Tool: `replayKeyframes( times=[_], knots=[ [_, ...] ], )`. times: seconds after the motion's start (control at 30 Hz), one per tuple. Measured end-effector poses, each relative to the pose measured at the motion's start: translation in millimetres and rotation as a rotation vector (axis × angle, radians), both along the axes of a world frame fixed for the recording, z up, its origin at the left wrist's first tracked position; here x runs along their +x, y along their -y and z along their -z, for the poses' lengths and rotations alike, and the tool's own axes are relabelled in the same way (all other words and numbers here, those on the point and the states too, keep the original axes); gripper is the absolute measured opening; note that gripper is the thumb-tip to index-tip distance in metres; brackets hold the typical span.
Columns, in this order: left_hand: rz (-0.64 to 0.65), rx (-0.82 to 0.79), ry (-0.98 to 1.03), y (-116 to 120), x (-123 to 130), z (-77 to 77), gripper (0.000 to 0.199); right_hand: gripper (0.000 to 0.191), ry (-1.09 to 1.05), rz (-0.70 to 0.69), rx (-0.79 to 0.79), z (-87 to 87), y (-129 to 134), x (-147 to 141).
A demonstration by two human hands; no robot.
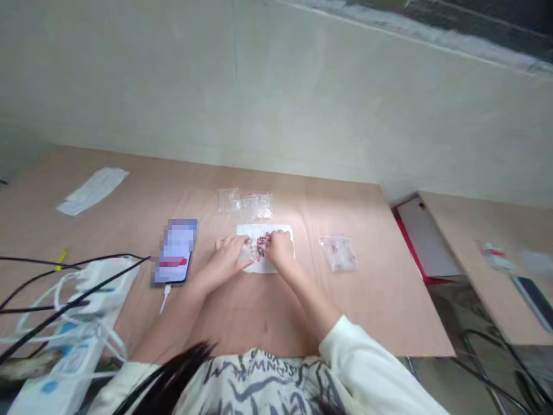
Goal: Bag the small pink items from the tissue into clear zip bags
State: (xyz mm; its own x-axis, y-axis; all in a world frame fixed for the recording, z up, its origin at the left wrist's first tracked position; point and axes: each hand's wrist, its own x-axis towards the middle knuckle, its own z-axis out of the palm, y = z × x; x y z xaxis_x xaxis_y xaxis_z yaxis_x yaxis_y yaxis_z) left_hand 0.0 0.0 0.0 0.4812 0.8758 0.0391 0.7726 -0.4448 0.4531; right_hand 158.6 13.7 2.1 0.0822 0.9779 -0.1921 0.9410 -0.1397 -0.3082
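Observation:
A white sheet or shallow tray (276, 266) lies on the table in front of me, with a small pile of pink and dark red bead-like pieces (261, 244) on it. My left hand (228, 255) is at its left edge, fingers curled round what looks like a small clear plastic bag (247, 251) beside the pile. From the other side, my right hand (280, 248) reaches in with fingertips drawn together at the right of the pile. Whatever is between those fingertips is too small to make out.
Clear zip bags (257, 205) lie beyond the sheet, and another bag (339, 252) with small contents to its right. At left are a phone (176, 253) on a cable, a power strip (80, 351) with tangled cords, and white paper (93, 190). A second table (488, 230) stands right.

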Motion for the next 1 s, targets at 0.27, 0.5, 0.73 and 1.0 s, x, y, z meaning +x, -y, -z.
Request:
replayKeyframes(
  times=[0.27,0.5,0.73,1.0],
  knots=[
    [-0.028,-0.067,0.089,0,10,-9.2,0.036,0.007,-0.553,-0.032,0.209,-16.2,25,-8],
    [-0.140,-0.168,0.418,5,13,-17.2,0.044,0.008,-0.893,0.072,0.290,-26.8,56,-4],
    [-0.151,-0.518,0.777,9,7,-46.2,0.020,0.018,-1.150,0.260,0.231,-37.8,61,18],
    [-0.085,-0.483,0.602,7,11,-64.6,0.020,0.016,-1.083,0.291,0.170,-35.9,60,33]
  ],
)
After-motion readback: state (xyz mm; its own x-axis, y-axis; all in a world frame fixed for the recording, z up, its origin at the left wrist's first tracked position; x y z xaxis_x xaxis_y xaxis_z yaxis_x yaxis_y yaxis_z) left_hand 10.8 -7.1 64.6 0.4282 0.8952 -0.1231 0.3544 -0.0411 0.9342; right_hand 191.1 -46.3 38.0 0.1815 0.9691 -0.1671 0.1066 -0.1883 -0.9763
